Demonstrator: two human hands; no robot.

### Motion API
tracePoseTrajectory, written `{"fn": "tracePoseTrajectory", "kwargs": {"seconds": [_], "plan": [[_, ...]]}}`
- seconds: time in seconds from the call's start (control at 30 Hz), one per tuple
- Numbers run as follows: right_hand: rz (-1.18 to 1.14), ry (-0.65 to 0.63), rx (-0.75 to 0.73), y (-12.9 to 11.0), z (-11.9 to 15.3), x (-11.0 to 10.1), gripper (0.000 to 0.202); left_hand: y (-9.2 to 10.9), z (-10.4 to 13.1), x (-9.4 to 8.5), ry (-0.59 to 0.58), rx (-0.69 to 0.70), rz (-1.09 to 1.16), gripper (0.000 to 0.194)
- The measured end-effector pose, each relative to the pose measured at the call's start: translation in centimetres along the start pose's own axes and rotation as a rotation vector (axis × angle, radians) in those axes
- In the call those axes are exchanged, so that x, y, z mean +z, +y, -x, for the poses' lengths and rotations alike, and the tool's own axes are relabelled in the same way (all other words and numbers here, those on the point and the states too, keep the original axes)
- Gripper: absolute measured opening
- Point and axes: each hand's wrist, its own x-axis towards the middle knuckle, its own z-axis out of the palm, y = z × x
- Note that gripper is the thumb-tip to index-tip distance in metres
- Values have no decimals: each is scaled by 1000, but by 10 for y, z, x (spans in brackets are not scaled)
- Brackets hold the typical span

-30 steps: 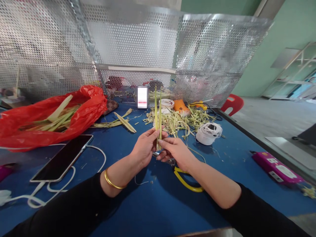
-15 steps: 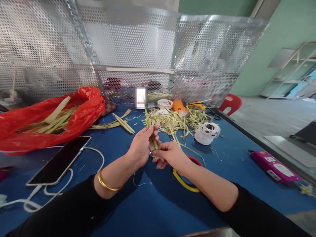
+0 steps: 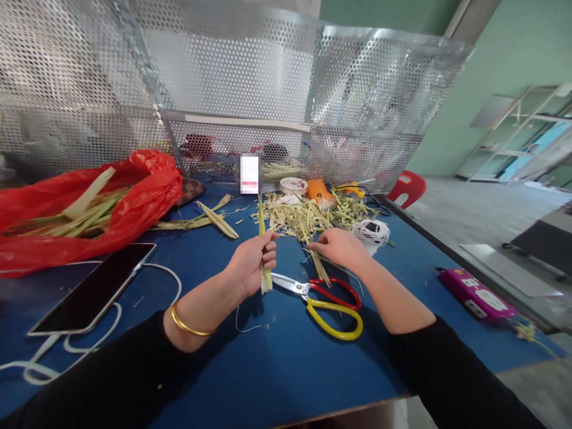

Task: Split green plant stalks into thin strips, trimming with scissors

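Note:
My left hand (image 3: 250, 259) is closed around a thin bundle of yellow-green leaf strips (image 3: 267, 283), held upright with its pale cut ends poking out below the fist. Over the near edge of a heap of dry leaf trimmings (image 3: 297, 215), my right hand (image 3: 342, 247) has its thumb and fingers pinched together. Its fingertips are at some loose strips (image 3: 319, 268); whatever sits between them is hidden. Scissors (image 3: 335, 319) with one red and one yellow handle lie on the blue table between the hands, blades pointing toward the left-hand bundle.
A red plastic bag (image 3: 147, 208) of long leaves and a phone (image 3: 96, 286) with white cables lie left. Beyond the right hand are a white string ball (image 3: 372, 229), a tape roll (image 3: 293, 186) and an orange packet (image 3: 319, 190). A purple box (image 3: 476, 292) lies right. Perforated metal panels (image 3: 241, 71) stand behind.
My right hand has let go of the strip bundle and moved right and away to the heap, uncovering the scissors. My left hand keeps the bundle. The view has shifted slightly.

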Motion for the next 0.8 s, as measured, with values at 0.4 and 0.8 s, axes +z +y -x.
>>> {"fn": "tracePoseTrajectory", "kwargs": {"seconds": [0.4,0.8], "plan": [[-911,-170,-17,-23,16,-7,30,-8,5,4,-23,-12,-65,16],[-1198,-150,23,-53,36,11,40,-16,5,3,-159,136,-44,27]]}}
